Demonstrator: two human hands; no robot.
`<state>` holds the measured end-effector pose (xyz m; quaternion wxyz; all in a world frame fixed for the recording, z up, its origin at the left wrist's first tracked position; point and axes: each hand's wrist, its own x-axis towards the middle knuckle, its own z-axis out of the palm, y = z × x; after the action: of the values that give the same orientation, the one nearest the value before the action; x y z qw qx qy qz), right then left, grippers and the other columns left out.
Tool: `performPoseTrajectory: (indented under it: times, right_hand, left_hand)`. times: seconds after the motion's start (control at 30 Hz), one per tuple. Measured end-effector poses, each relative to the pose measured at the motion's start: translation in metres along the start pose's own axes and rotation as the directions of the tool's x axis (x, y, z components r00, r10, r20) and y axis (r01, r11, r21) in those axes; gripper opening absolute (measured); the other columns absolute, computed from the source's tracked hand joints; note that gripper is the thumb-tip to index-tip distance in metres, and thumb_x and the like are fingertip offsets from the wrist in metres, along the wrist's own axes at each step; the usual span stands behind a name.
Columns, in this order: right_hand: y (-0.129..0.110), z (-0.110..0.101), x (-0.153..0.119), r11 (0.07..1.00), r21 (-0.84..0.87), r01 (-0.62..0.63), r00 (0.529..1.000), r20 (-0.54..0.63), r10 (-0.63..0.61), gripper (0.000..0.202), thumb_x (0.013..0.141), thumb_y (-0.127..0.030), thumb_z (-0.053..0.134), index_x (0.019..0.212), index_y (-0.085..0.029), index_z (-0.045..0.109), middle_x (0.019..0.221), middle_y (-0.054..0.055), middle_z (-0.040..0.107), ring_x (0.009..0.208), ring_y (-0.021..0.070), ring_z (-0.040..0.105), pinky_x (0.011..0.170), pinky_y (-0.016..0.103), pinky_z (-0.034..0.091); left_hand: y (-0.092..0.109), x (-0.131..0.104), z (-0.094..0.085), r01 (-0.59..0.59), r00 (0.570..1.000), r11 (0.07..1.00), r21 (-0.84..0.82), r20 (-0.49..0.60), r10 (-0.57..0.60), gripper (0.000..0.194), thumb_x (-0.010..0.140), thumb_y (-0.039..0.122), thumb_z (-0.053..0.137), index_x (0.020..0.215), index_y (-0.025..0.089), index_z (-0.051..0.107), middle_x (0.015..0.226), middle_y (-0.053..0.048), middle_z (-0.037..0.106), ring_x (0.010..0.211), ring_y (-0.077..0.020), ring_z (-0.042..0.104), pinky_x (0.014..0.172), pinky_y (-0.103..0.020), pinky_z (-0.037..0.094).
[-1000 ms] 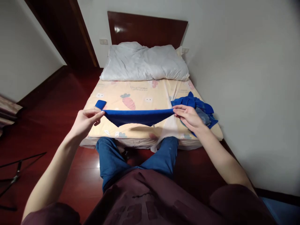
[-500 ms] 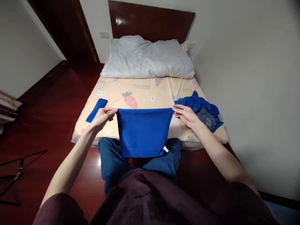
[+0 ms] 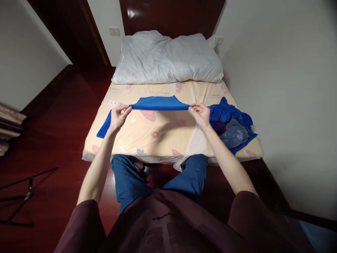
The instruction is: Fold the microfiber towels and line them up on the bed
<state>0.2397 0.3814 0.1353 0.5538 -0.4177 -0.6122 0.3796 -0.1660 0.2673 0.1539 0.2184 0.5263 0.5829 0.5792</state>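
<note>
A blue towel (image 3: pixel 159 102) is stretched between my hands above the bed, its free part flung out away from me. My left hand (image 3: pixel 119 117) pinches one near corner between thumb and fingers. The other near corner is pinched in my right hand (image 3: pixel 200 114). Just behind my left hand, partly covered by it, a folded blue cloth (image 3: pixel 104 126) lies on the bed's left side. To the right of my right hand sits a crumpled pile of blue cloths (image 3: pixel 229 112) with a grey-blue cloth (image 3: pixel 235 133) on it.
The bed (image 3: pixel 168 140) has a cream sheet printed with carrots and rabbits. A bulky pale quilt (image 3: pixel 168 59) lies across its head, before a dark headboard (image 3: pixel 171 15). Black stand legs (image 3: pixel 27 193) rest on the floor at left. A wall (image 3: pixel 276 105) closes the right side.
The towel hung down in front of my knees before; now it has swung up and forward over the bed. Both hands have moved forward, still holding its corners.
</note>
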Motion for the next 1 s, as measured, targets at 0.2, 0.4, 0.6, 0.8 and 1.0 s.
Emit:
performPoseTrajectory:
  times: [0.2,0.4,0.6,0.8,1.0]
  right_hand:
    - [0.099,0.040,-0.130,0.912,-0.125,-0.391,0.916,0.044,0.399,0.038,0.068,-0.053,0.079,0.076,-0.019,0.063,0.077,0.007,0.072,0.076,0.0190,0.066,0.071,0.028,0.052]
    - [0.154,0.059,-0.199,0.768,-0.161,-0.620,0.779,-0.013,0.626,0.041,0.067,-0.057,0.076,0.073,-0.023,0.054,0.057,0.001,0.061,0.054,0.0177,0.059,0.047,0.026,0.043]
    - [0.172,0.049,-0.192,0.746,-0.064,-0.663,0.748,-0.091,0.657,0.051,0.062,-0.059,0.080,0.084,-0.021,0.055,0.080,0.006,0.071,0.066,0.0171,0.064,0.053,0.024,0.048]
    - [0.171,0.025,-0.203,0.728,-0.053,-0.684,0.729,-0.024,0.684,0.051,0.060,-0.049,0.084,0.096,-0.019,0.064,0.094,0.008,0.075,0.073,0.0175,0.066,0.054,0.023,0.048]
    - [0.169,0.007,-0.209,0.674,-0.066,-0.736,0.666,0.109,0.738,0.035,0.064,-0.032,0.084,0.093,-0.016,0.072,0.090,0.008,0.076,0.069,0.0151,0.064,0.058,0.024,0.049]
  left_hand:
    - [-0.130,-0.127,0.027,0.539,0.829,0.836,0.106,0.108,-0.548,0.048,0.063,0.063,0.076,0.071,0.016,0.068,0.063,0.000,0.056,0.061,-0.0135,0.048,0.060,-0.027,0.037]
    - [-0.187,-0.191,0.046,0.670,0.726,0.723,0.171,0.057,-0.686,0.053,0.058,0.067,0.075,0.073,0.016,0.072,0.062,-0.001,0.061,0.065,-0.0171,0.055,0.064,-0.028,0.040]
    - [-0.195,-0.188,0.050,0.680,0.728,0.724,0.117,0.006,-0.685,0.061,0.059,0.067,0.075,0.085,0.012,0.077,0.064,-0.003,0.066,0.067,-0.0191,0.060,0.066,-0.029,0.044]
    - [-0.193,-0.207,0.039,0.652,0.756,0.755,0.067,0.013,-0.654,0.060,0.059,0.067,0.076,0.086,0.013,0.079,0.077,-0.007,0.074,0.081,-0.0230,0.067,0.073,-0.030,0.049]
    - [-0.199,-0.228,0.027,0.657,0.748,0.746,0.108,0.027,-0.663,0.056,0.059,0.062,0.077,0.088,0.015,0.081,0.088,-0.010,0.078,0.092,-0.0275,0.070,0.080,-0.032,0.050]
